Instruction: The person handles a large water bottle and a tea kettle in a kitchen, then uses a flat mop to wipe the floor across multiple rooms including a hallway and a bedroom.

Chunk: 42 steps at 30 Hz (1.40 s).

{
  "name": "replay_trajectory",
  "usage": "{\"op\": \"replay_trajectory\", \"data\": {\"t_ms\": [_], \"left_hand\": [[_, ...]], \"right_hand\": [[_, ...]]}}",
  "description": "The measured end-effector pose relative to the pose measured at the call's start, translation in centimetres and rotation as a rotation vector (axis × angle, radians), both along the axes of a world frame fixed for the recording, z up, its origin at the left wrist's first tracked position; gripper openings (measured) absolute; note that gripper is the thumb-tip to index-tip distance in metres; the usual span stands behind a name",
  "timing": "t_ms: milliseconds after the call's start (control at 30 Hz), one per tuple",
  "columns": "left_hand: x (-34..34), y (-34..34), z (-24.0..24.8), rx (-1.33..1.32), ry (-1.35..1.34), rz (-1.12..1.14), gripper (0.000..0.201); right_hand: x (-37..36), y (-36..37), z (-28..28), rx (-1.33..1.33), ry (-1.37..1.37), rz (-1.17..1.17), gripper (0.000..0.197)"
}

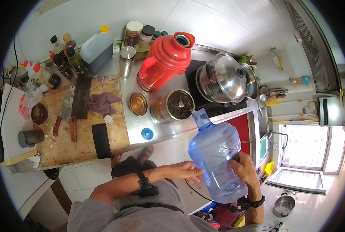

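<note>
My right hand (242, 168) is wrapped round the handle of a large clear blue water jug (215, 145). The jug leans with its neck toward the counter, and its open mouth is at the rim of a round metal canister (162, 109). Dark contents (178, 101) with a pale round spot in the middle show inside the canister; whether water is flowing, I cannot tell. My left hand (186, 171) has its fingers stretched out against or close beside the jug's near side. A blue cap (147, 133) and a brass-coloured lid (138, 104) lie beside the canister.
A red thermos flask (166, 62) stands open behind the canister. To the right, a lidded steel pot (222, 77) sits on the stove. The wooden board (120, 112) at left carries two cleavers (80, 98), a purple cloth (103, 103) and a black phone-like slab (101, 141).
</note>
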State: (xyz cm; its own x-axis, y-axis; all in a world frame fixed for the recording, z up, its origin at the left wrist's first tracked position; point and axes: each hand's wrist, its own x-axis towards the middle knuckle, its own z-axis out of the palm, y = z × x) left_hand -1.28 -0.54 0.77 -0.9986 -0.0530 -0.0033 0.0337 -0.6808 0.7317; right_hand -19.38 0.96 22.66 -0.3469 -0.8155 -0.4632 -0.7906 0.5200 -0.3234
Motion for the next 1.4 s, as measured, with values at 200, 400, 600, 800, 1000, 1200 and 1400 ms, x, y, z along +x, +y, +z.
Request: {"op": "replay_trajectory", "data": {"t_ms": [200,400,600,800,1000,1200,1400], "left_hand": [[-0.1,-0.3,-0.1,0.016,0.01,0.045,0.088],[0.0,-0.6,0.0,0.002,0.004,0.05,0.087],[0.2,-0.8,0.2,0.016,0.015,0.066,0.089],[0.4,-0.9,0.1,0.017,0.026,0.074,0.088],[0.6,-1.1,0.4,0.026,0.042,0.079,0.09],[0.6,-1.1,0.4,0.024,0.039,0.09,0.092],[0.9,-1.3,0.8,0.041,0.028,0.092,0.092]], "right_hand": [[0.3,-0.7,0.2,-0.007,0.006,0.007,0.025],[0.4,-1.1,0.3,-0.016,-0.01,-0.002,0.026],[0.5,-1.6,0.3,-0.01,0.005,0.025,0.026],[1.0,-2.1,0.5,-0.029,0.025,0.048,0.027],[0.9,-2.2,0.5,-0.021,0.026,0.046,0.028],[1.0,-2.5,0.5,-0.017,0.033,0.052,0.028],[1.1,-2.6,0.4,-0.046,0.03,0.079,0.02]]}}
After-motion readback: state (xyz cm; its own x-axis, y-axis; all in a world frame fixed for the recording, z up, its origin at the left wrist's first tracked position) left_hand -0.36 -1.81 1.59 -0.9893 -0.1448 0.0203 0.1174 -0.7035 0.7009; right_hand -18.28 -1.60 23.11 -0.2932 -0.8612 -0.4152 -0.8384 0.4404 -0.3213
